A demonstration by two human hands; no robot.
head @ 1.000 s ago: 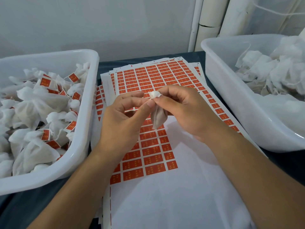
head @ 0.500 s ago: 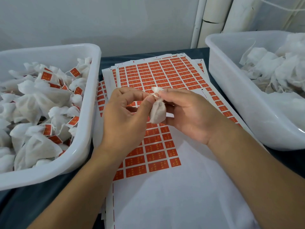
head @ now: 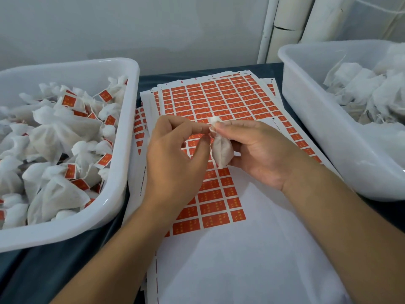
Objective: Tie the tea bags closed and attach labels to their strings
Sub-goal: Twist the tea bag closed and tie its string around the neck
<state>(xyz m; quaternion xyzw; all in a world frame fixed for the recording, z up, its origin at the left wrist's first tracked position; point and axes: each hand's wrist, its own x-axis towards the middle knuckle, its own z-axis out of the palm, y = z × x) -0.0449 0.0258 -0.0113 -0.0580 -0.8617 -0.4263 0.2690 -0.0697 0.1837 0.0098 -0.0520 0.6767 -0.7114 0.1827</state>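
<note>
White plastic tubs flank the label sheets, my landmark: the left tub is heaped with tied tea bags carrying orange tags, and the right tub holds plain white bags with loose strings. Beneath the sheets lies a dark table cover. The sheets themselves are stacked and fanned, with rows of orange labels at the far end and bare white backing nearer me. Above the middle of the sheets, my right hand cradles one small tea bag, thumb and forefinger pinching its gathered neck. My left hand meets it there, thumb and forefinger pinching at the same neck, the other fingers curled. The string is too fine for me to make out.
</note>
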